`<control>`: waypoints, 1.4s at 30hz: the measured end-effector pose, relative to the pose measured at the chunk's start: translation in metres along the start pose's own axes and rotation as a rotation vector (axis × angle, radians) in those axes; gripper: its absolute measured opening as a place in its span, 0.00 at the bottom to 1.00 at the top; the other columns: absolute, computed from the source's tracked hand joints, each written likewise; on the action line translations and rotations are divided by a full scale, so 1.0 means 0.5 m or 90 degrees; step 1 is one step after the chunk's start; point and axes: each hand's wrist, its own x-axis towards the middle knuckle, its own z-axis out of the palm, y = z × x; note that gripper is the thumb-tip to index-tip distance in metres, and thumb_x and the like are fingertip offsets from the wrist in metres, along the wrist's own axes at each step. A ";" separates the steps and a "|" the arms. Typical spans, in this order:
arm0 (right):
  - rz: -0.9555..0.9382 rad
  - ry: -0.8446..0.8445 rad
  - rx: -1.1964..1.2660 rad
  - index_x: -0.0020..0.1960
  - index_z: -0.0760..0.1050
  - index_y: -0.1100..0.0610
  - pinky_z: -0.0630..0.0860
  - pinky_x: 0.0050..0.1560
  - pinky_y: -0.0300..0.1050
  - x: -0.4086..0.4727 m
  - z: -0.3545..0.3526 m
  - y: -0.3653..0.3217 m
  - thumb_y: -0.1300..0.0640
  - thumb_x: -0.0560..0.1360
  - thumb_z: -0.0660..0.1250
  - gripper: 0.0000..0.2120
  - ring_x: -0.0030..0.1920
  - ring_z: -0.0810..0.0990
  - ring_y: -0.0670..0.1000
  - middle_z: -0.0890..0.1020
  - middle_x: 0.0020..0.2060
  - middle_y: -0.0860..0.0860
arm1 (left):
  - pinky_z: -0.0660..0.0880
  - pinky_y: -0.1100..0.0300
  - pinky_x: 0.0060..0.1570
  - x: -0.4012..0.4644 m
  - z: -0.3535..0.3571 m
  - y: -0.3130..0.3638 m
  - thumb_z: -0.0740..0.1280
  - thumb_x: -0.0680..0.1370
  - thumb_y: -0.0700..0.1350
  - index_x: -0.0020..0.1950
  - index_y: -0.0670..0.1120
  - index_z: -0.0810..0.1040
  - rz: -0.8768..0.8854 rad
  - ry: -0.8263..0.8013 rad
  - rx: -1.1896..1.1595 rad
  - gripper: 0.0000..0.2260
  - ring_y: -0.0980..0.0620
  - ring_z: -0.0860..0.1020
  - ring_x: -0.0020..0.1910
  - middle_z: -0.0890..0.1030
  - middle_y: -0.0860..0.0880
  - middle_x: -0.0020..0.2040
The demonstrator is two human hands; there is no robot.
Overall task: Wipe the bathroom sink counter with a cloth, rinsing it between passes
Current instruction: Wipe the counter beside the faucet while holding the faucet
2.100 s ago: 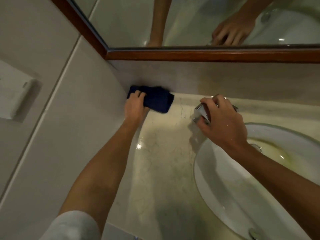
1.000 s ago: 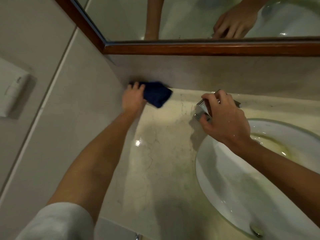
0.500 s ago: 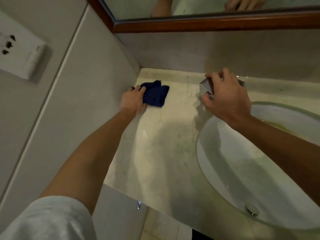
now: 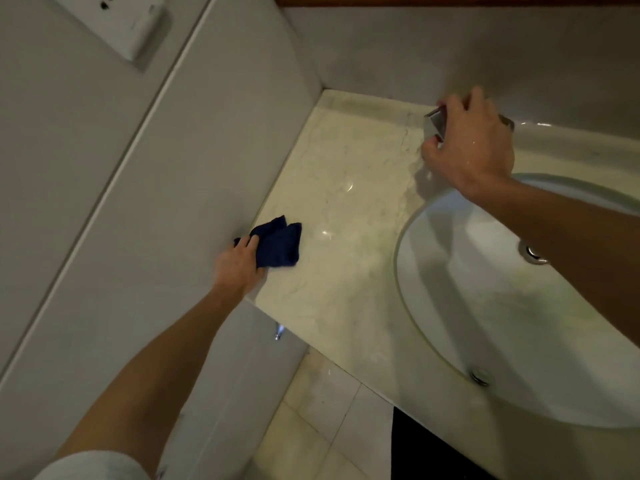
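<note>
My left hand [image 4: 239, 266] is down at the near left edge of the worktop [image 4: 346, 188], right where the marble meets the side wall [image 4: 214, 133]. Its fingers are curled over the near end of a dark blue cloth [image 4: 278, 244], pinning it flat to the stone; the rest of the cloth spreads out past my fingertips, bunched into a couple of folds. My right hand [image 4: 467, 147] is reaching to the far side, fingers bent around a shiny chrome tap [image 4: 434, 123] that stands on the worktop just behind the basin [image 4: 485, 306]. I see a few water drops on the back of that hand. The white oval basin fills the right side, set into the worktop, with a metal drain [image 4: 479, 375] at its near part and a second metal fitting [image 4: 533, 254] partly hidden under my right forearm. A white wall socket [image 4: 128, 22] sits on the left wall, far up, and pale floor tiles [image 4: 322, 410] show below the worktop's near edge.
</note>
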 end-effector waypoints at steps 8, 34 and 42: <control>0.000 -0.003 -0.011 0.68 0.69 0.58 0.74 0.57 0.60 -0.009 -0.008 -0.011 0.53 0.75 0.67 0.24 0.64 0.71 0.65 0.70 0.65 0.62 | 0.77 0.52 0.34 -0.104 0.008 0.046 0.62 0.79 0.65 0.67 0.46 0.63 -0.019 -0.016 -0.053 0.27 0.43 0.79 0.32 0.81 0.45 0.40; 0.001 -0.024 -0.001 0.67 0.70 0.58 0.75 0.56 0.58 -0.012 -0.023 -0.016 0.51 0.75 0.67 0.23 0.63 0.72 0.63 0.71 0.64 0.62 | 0.76 0.49 0.65 -0.230 -0.125 0.489 0.69 0.70 0.73 0.67 0.47 0.76 -0.063 -0.167 -1.026 0.37 0.50 0.80 0.60 0.82 0.43 0.63; 0.010 -0.014 -0.018 0.66 0.70 0.59 0.75 0.50 0.56 -0.007 -0.017 -0.016 0.52 0.75 0.67 0.22 0.61 0.74 0.63 0.71 0.62 0.61 | 0.72 0.53 0.45 0.014 -0.164 0.125 0.60 0.84 0.57 0.63 0.43 0.75 -0.173 0.184 -0.358 0.19 0.46 0.78 0.50 0.78 0.45 0.57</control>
